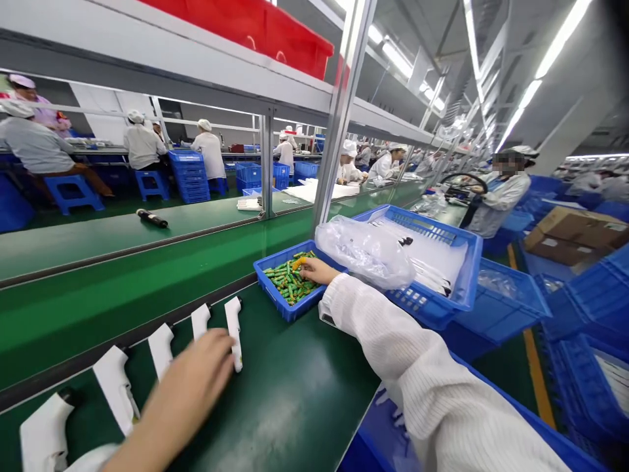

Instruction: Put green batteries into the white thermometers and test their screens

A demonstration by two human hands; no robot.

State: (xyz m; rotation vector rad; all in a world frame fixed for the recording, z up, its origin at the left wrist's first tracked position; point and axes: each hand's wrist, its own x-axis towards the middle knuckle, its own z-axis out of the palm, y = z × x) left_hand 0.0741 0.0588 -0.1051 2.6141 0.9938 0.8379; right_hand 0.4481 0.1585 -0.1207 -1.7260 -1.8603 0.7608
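My right hand (pixel 318 270), with a yellow cover on one finger, reaches into a small blue bin (pixel 289 314) of green batteries (pixel 289 280). Its fingers curl down together among them, and the fingertips are hidden, so what they pinch does not show. My left hand (pixel 199 377) is blurred over the bench, its fingers beside a white gun-shaped plastic device (pixel 232 321). Whether it grips that device I cannot tell. To its left lie several similar white devices, among them one (pixel 114 377) and another (pixel 45 426) in a slanting row; my left hand and forearm partly cover some.
A large blue crate (pixel 442 314) with white parts and a clear plastic bag (pixel 366 252) stands right of the battery bin. A metal post (pixel 344 111) rises behind. A dark cylinder (pixel 152 218) lies on the far ledge. A person (pixel 501 196) stands at right.
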